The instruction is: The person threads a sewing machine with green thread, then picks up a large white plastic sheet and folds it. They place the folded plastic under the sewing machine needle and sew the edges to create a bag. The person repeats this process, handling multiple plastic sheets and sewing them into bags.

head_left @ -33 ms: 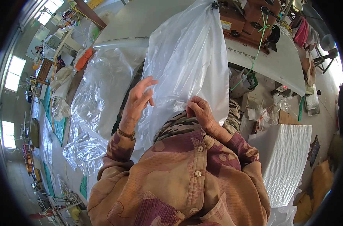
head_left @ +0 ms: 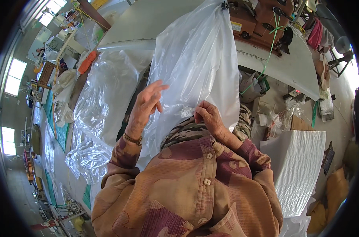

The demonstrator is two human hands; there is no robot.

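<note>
1. Holds left hand (head_left: 145, 104) raised, loosely unfolded, over clear plastic sheet (head_left: 195, 59), apart from right hand (head_left: 209, 117).
2. Curls the latter by the sheet's near edge; cannot tell whether pinching it.
3. Has sheet draped from pale table (head_left: 136, 21) to camouflage trousers (head_left: 183, 131), beside brown machine (head_left: 262, 23).

orange bundle (head_left: 87, 62), left | bright windows (head_left: 15, 77), far left | pink cloth (head_left: 315, 34) (grey cloth (head_left: 327, 40) beside)
</note>
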